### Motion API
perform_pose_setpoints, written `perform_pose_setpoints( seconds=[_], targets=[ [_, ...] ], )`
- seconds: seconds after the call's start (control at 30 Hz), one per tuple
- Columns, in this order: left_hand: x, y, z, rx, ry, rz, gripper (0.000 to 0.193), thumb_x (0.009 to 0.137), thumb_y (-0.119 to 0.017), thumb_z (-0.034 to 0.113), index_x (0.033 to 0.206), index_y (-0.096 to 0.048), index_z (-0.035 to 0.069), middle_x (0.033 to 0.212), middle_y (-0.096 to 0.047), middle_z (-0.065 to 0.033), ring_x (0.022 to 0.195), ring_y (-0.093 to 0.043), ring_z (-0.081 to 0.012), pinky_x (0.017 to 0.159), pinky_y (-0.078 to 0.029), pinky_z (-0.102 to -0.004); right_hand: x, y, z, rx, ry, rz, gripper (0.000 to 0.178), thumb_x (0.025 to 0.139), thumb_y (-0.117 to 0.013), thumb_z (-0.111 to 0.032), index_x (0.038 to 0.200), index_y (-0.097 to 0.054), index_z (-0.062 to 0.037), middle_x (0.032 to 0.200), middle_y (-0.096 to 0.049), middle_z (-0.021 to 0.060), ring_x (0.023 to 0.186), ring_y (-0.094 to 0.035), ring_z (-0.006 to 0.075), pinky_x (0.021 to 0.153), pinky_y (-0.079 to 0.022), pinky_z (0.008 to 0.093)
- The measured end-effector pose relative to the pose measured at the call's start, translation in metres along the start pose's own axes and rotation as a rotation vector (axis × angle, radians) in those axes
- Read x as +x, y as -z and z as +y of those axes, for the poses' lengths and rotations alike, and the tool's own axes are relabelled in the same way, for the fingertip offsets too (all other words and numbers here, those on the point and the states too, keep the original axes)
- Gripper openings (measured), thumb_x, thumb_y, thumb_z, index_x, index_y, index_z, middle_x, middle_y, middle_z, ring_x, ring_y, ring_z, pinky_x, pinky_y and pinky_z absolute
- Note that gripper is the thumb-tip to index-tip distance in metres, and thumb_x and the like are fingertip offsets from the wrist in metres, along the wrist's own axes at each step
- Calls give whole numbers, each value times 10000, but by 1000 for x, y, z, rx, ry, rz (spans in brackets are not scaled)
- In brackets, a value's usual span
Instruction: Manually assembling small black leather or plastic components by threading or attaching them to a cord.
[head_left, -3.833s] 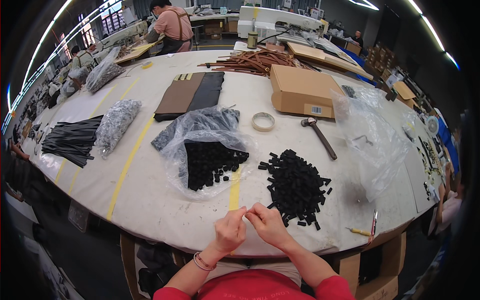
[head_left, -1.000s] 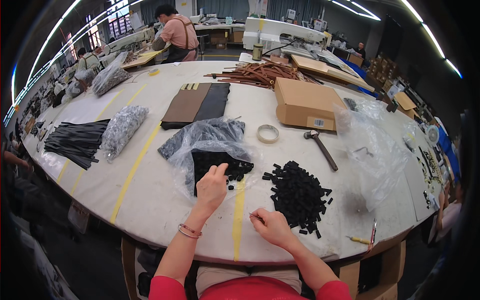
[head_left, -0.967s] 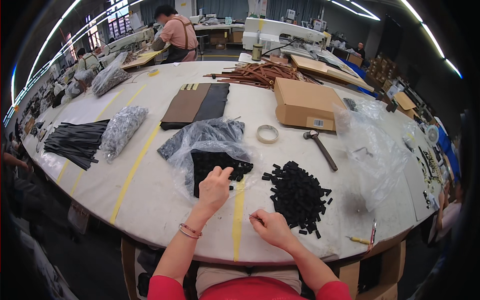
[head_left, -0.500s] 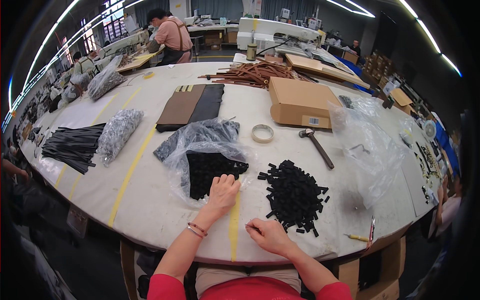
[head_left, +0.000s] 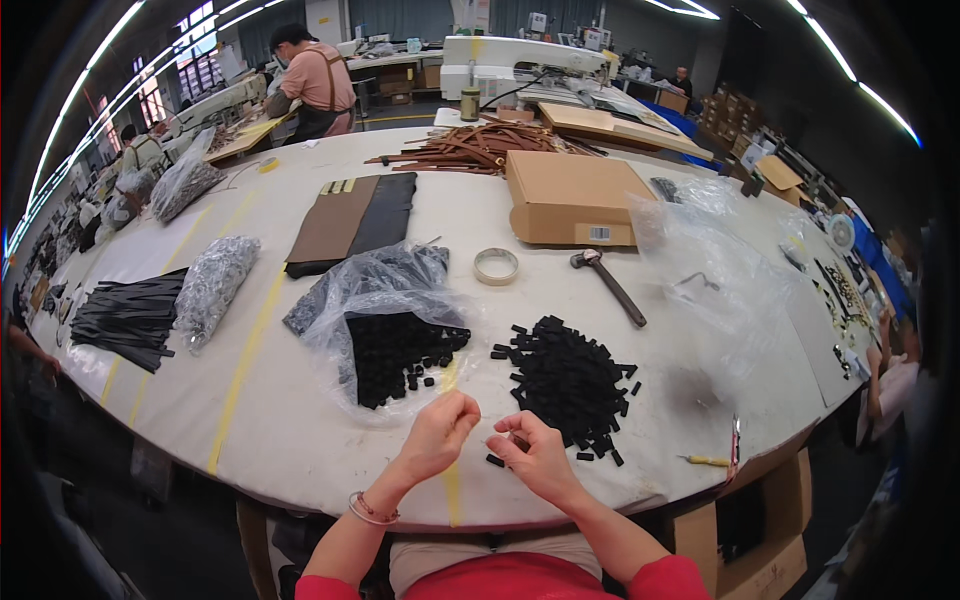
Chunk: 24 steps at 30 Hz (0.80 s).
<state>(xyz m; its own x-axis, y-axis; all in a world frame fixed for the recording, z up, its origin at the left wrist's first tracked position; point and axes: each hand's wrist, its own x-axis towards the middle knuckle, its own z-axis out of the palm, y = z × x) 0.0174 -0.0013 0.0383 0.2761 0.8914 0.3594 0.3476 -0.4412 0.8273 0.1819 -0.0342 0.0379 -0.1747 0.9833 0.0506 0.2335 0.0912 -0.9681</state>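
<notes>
My left hand (head_left: 443, 430) is closed in a pinch just in front of an open clear plastic bag (head_left: 325, 350). Small black pieces (head_left: 395, 350) lie heaped in the bag's mouth; whatever the pinching fingers hold is too small to make out. Close by on the right, my right hand (head_left: 535, 460) has thumb and fingers curled together around something small and dark, only partly visible. One short black piece (head_left: 494, 460) lies on the table beside its thumb. Behind the right hand spreads a loose pile of short black pieces (head_left: 570, 385).
A roll of tape (head_left: 496, 267), a hammer (head_left: 610, 285) and a cardboard box (head_left: 575, 195) lie beyond the piles. Black strips (head_left: 125, 315) and a filled plastic bag (head_left: 217, 290) are at left. Crumpled clear plastic (head_left: 720, 290) and a yellow-handled tool (head_left: 706, 461) lie at right.
My left hand has drawn back from the bag toward my right hand. A black piece now lies beside the right thumb. The view has shifted slightly, moving the scene left.
</notes>
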Motion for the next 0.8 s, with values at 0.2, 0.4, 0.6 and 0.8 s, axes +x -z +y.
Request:
perform_pose_setpoints(
  seconds=[0.2,0.4,0.6,0.8],
  targets=[
    [-25,-40,4,-376,204,-86,117,767,-469,-73,869,-503,-25,780,-585,-94,666,-569,-120,618,-460,-230,-6,3,9,311,-98,3,184,814,-574,-148,744,-519,12,624,-568,56,540,-505,54,477,-414,199],
    [-37,-60,29,-655,276,-275,378,805,-442,-62,1158,-316,-15,900,-572,-119,811,-572,-151,730,-461,-252,-41,39,26,6,-33,123,197,828,-533,-153,703,-516,-1,514,-514,48,458,-479,71,423,-373,222],
    [-35,-39,23,-520,278,-337,288,805,-461,-52,1092,-454,-32,1009,-548,-104,875,-563,-138,762,-453,-243,-112,106,27,-348,-238,-89,253,810,-555,-240,705,-530,-10,515,-524,90,451,-505,177,444,-379,299],
    [-31,32,7,315,4,161,450,691,-540,-38,1133,-464,-19,1207,-428,-183,1121,-404,-303,941,-306,-366,-195,170,56,-1048,-508,-501,427,789,-503,-453,700,-563,-40,647,-571,174,667,-584,322,586,-441,418]
  ],
)
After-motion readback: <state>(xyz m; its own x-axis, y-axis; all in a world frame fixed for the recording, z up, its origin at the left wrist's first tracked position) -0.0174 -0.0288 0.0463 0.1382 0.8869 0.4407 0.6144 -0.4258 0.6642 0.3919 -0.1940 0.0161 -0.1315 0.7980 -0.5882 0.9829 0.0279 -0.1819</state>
